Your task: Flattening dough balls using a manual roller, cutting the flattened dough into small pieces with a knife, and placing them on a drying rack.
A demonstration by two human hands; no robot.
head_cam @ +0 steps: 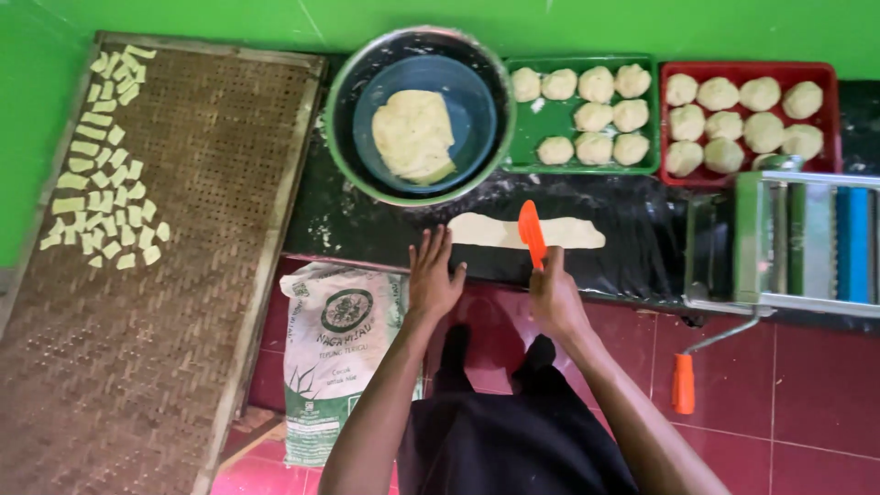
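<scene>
Bare hands (495, 284), flat dough strip (527, 232), orange scraper (531, 233)

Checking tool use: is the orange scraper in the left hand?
No, the right hand grips the orange scraper over the dough strip.

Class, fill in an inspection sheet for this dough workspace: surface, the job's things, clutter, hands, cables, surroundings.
Surface: black mat, dusted with flour.
Job's things: flat dough strip lies on the mat; orange scraper stands across it.
Clutter: metal bowl with a blue bowl of dough inside; green tray and red tray of dough balls; pasta roller with orange-handled crank; flour sack on the floor.
Hands: left hand open, fingers near the strip's left end; right hand grips the scraper.
Cables: nothing seen.
Surroundings: woven tray with cut dough pieces, green wall, red tiled floor.
</scene>
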